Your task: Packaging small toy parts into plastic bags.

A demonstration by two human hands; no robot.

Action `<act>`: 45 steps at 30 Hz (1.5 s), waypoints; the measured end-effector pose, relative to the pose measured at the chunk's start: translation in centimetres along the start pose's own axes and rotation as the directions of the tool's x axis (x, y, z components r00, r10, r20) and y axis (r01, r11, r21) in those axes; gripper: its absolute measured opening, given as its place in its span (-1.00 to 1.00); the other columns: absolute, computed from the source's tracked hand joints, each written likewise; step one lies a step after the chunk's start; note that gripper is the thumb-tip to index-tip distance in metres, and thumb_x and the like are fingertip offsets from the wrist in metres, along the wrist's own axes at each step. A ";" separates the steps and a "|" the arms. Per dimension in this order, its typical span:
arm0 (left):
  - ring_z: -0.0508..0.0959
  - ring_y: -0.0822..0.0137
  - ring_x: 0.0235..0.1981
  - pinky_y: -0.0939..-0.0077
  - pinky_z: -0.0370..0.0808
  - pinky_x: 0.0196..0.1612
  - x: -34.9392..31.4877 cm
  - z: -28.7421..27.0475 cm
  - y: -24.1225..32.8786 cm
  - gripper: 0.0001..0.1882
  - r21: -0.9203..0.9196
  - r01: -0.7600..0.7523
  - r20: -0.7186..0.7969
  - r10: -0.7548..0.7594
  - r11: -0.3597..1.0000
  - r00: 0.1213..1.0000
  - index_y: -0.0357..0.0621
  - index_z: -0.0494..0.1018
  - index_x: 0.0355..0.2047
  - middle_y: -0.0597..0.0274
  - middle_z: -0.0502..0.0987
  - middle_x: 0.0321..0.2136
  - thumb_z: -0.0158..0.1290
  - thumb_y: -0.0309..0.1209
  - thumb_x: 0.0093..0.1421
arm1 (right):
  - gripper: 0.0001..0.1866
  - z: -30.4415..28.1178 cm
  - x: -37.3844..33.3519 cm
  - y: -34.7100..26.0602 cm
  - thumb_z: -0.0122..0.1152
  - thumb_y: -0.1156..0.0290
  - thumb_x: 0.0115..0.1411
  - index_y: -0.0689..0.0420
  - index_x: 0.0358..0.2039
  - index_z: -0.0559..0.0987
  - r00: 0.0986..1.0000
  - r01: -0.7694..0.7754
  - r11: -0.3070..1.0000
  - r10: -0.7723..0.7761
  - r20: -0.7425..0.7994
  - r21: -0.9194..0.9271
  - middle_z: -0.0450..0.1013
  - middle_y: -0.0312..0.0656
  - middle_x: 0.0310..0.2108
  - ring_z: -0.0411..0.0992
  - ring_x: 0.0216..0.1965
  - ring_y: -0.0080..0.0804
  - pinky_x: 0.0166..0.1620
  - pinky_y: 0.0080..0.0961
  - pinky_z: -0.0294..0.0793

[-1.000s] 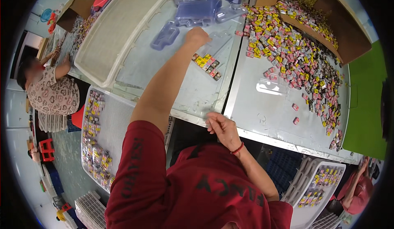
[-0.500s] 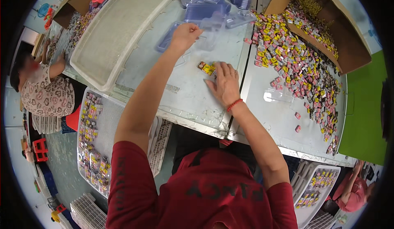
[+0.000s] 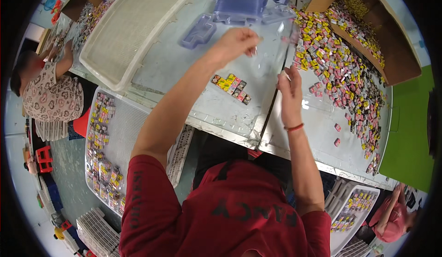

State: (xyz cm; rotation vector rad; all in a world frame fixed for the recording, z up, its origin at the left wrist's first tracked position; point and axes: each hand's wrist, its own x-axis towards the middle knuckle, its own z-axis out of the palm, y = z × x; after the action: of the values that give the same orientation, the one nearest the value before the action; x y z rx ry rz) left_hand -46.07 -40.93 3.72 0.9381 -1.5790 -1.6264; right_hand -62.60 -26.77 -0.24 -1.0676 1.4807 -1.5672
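Head view shows both arms reaching out from a red shirt [image 3: 230, 197], elbows a bit bent. The right hand [image 3: 291, 93] is over the table [image 3: 207, 111] by the long gap, its fingers pointing far and bent toward the thumb. I can't tell if it has hold of anything. To its left, a group of small boxes [image 3: 232, 87] lies flat on the table, with a step in its shape. Its long side slants from far left to near right. Farther off, the left hand [image 3: 235, 45] points far right, fingers curled in. Its grip is too blurry to tell. One clear plastic shell [image 3: 199, 31] lies past it to the left, slanting from near left to far right. Farthest is a pile of bluish shells [image 3: 237, 6].
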 end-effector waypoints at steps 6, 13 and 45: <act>0.50 0.49 -0.46 0.57 0.47 -0.36 -3.4 4.2 -2.7 -0.80 0.049 0.088 0.109 -0.093 0.995 0.990 -0.22 0.45 -0.30 0.29 0.52 -0.46 0.08 -0.32 0.25 | -0.70 -1.4 -0.8 -1.5 -0.01 0.32 0.35 0.18 0.02 0.38 0.932 -0.341 0.912 0.297 0.208 0.229 0.48 -0.24 -0.32 0.47 -0.34 -0.52 -0.28 -0.53 0.50; 0.55 -0.04 -0.46 0.21 0.48 -0.35 -7.4 10.8 0.4 -0.76 0.607 -0.316 -0.013 0.407 0.729 0.913 -0.27 0.49 -0.45 -0.05 0.54 -0.48 0.08 -0.31 0.16 | -0.58 -1.1 -3.0 -0.4 -0.06 0.42 0.32 0.27 0.15 0.21 0.997 -0.048 0.971 0.063 0.054 -0.234 0.50 -0.01 -0.21 0.55 -0.26 -0.19 -0.24 -0.37 0.58; 0.55 0.18 -0.24 0.35 0.49 -0.20 -5.3 15.4 -3.6 -0.86 0.643 -0.690 0.542 0.439 0.332 0.717 -0.13 0.51 -0.33 0.17 0.56 -0.27 0.17 -0.40 0.08 | -0.80 -16.9 -4.6 4.1 0.05 0.45 0.32 0.19 -0.08 0.51 0.975 -0.147 0.988 0.136 -0.177 -0.047 0.51 -0.36 -0.34 0.37 -0.40 -0.71 -0.34 -0.77 0.36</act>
State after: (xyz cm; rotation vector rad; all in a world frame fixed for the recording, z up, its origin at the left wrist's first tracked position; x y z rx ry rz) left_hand -56.53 -28.37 0.47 0.4014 -2.5873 -0.4230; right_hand -76.36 -16.13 -4.69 -0.8552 1.6916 -1.5546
